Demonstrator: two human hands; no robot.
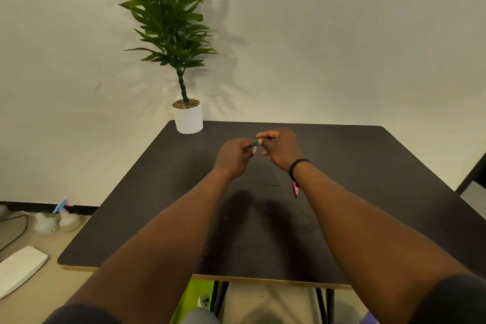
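The left grip and right grip both pinch the tiny teal thing toward 12 o'clock; it looks light, so hold its ends.

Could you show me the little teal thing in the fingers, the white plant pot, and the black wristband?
small teal item (255,142), head view, its visible teal middle.
white plant pot (188,121), head view, its front wall.
black wristband (298,166), head view, the band's top on the right wrist.

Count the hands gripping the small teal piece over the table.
2. The left hand pinches the teal piece from its left; the right hand, wearing a black wristband, pinches it from the right. No other hand shows.
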